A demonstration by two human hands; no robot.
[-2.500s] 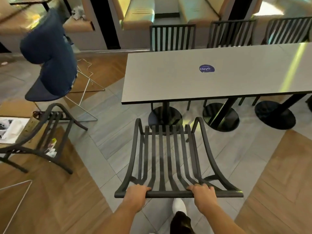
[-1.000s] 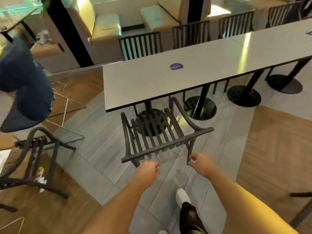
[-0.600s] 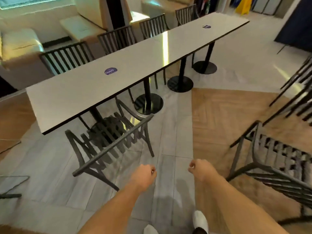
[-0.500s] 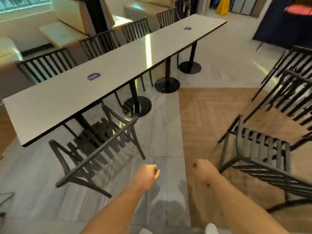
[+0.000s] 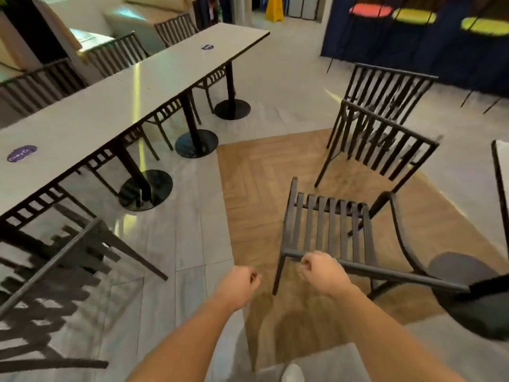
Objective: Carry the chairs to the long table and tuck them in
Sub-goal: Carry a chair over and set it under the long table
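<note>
Herringbone floor (image 5: 248, 188): chair (image 5: 330, 230) backrest behind right hand (image 5: 321, 272); both hands' fingers curled, grip unclear.

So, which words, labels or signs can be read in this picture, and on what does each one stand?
Near round purple sticker on the long table: white lettering, too blurred to read.
Far purple sticker on the same table: too small to read.
Yellow floor sign at the back: no text can be made out.
Nothing else bears writing.

A café or canteen is suggested. A long table (image 5: 115, 100) is lined with slatted chairs (image 5: 385, 119). Cushioned benches (image 5: 143, 15) are set behind.
</note>
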